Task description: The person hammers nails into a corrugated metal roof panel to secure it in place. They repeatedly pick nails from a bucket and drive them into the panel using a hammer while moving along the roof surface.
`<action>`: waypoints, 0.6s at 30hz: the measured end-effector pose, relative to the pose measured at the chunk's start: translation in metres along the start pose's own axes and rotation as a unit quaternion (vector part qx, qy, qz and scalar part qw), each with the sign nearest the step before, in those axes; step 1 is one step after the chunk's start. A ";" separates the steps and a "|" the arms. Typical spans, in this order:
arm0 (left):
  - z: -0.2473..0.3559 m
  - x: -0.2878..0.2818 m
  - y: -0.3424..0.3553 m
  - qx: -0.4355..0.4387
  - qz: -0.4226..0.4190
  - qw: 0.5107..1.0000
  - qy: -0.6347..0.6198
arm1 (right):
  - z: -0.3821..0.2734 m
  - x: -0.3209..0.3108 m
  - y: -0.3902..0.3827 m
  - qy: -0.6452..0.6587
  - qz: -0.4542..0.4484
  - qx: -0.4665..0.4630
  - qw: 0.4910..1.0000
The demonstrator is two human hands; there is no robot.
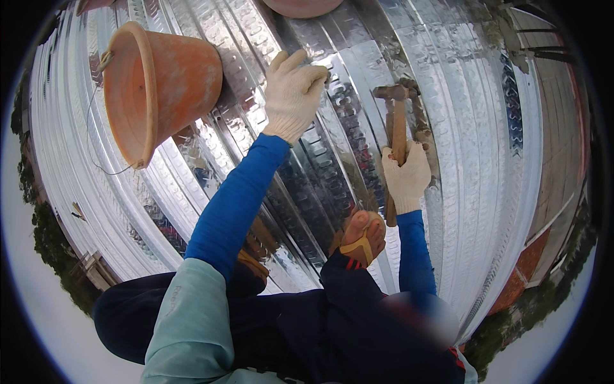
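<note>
My right hand (407,176), in a cream knitted glove, is closed round the wooden handle of a hammer (400,118). The hammer's worn metal head points away from me, above the ribbed metal sheeting (460,153). To the left, my left hand (291,93) wears a matching glove and hovers over or rests on the shiny ribs. Its thumb and fingers are drawn together, with a small dark spot at their tips that I cannot make out. Left of that hand is an orange bucket (182,80) with a thin wire handle, its mouth facing left.
Long raised ribs run across the metal sheeting. My sandalled foot (363,238) is on it near the right hand. Part of another reddish container (304,6) shows at the far edge. Brown boards (559,121) lie beyond the sheeting on the right; trees (54,240) stand past the left edge.
</note>
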State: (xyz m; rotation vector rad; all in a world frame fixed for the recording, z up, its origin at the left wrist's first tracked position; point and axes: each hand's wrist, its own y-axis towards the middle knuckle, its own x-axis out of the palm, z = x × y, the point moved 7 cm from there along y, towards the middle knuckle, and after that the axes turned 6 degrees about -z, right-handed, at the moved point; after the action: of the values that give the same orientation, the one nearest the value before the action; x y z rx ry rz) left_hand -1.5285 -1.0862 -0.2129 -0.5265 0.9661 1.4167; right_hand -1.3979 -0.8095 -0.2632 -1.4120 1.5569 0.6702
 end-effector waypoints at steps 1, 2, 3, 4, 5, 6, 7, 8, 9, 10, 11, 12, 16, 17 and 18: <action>0.001 0.001 0.000 -0.008 -0.011 1.000 0.000 | -0.001 -0.002 0.000 0.001 0.007 -0.003 1.000; 0.000 0.002 0.000 -0.015 -0.022 1.000 0.002 | -0.001 -0.002 0.000 0.010 -0.003 0.007 1.000; 0.000 0.003 0.001 -0.010 -0.029 1.000 0.001 | -0.002 -0.003 0.001 0.020 -0.013 0.017 1.000; 0.000 0.004 0.002 -0.005 -0.037 0.999 -0.001 | -0.002 -0.003 0.001 0.029 -0.022 0.028 0.999; -0.001 0.006 0.001 0.000 -0.044 0.999 -0.003 | -0.002 -0.004 0.001 0.028 -0.022 0.019 0.999; -0.002 0.007 0.001 0.002 -0.043 0.999 0.006 | -0.001 -0.005 0.002 0.027 -0.021 0.011 0.999; -0.002 0.008 0.000 0.005 -0.042 0.999 0.014 | -0.001 -0.006 0.003 0.026 -0.020 0.003 0.999; -0.003 0.008 -0.001 0.006 -0.042 0.999 0.023 | -0.003 -0.007 0.002 0.041 -0.022 -0.001 0.999; -0.002 0.007 -0.002 0.006 -0.036 0.999 0.027 | -0.006 -0.009 0.002 0.056 -0.025 -0.005 0.998; -0.002 0.006 -0.004 0.006 -0.030 0.999 0.031 | -0.007 -0.011 0.001 0.071 -0.027 -0.009 0.997; 0.001 0.004 -0.004 0.007 -0.024 0.999 0.034 | -0.006 -0.012 -0.001 0.068 -0.035 -0.005 0.997; 0.003 0.005 -0.003 0.016 -0.029 0.999 0.027 | -0.004 -0.013 -0.004 0.065 -0.042 -0.001 0.997; 0.005 0.003 -0.002 0.032 -0.017 0.999 0.029 | -0.024 -0.022 -0.006 0.095 -0.061 -0.003 0.994; 0.006 0.002 -0.002 0.032 -0.006 0.999 0.035 | -0.031 -0.024 -0.005 0.103 -0.069 0.000 0.992; 0.005 0.003 -0.002 0.027 -0.012 0.999 0.025 | -0.038 -0.024 -0.003 0.111 -0.077 0.002 0.991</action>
State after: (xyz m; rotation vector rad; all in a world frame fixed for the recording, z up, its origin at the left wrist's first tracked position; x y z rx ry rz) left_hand -1.5257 -1.0803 -0.2129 -0.5337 1.0309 1.3590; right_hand -1.4067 -0.8309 -0.2245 -1.6289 1.5973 0.4273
